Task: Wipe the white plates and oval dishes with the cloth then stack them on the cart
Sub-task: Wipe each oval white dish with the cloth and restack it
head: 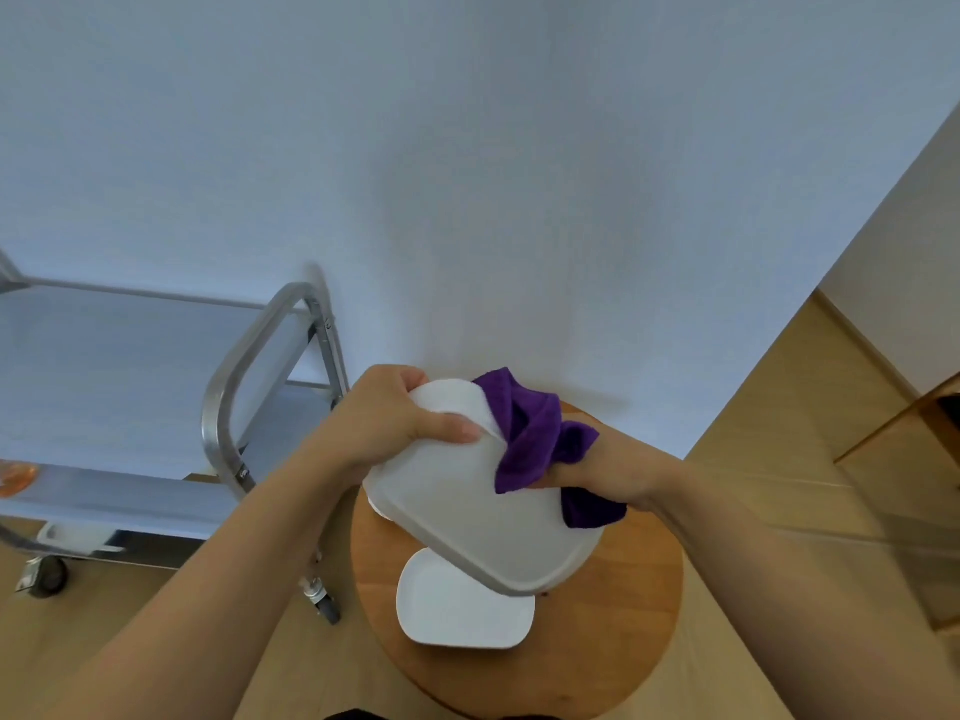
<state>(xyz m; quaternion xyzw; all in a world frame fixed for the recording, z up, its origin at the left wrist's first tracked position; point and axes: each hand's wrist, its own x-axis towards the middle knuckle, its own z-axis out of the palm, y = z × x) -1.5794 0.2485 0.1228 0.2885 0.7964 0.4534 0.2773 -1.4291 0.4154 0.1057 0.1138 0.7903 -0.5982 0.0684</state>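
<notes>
My left hand (pixel 395 423) grips the far rim of a white rounded-rectangular plate (pixel 467 517), which is tilted above the round wooden table (pixel 639 615) with its underside toward me. My right hand (pixel 602 472) holds a purple cloth (pixel 535 433) bunched against the plate's right edge. A second white plate (pixel 462 605) lies flat on the table below. Part of another white dish (pixel 378 507) peeks out under the held plate's left side. The steel cart (pixel 130 356) stands to the left.
The cart has a curved metal handle (pixel 234 381), a lower shelf (pixel 104 498) and castor wheels (pixel 324 605) close to the table's left edge. Something orange (pixel 15 478) sits at the lower shelf's left end. A blue-white wall is behind; wooden floor lies all around.
</notes>
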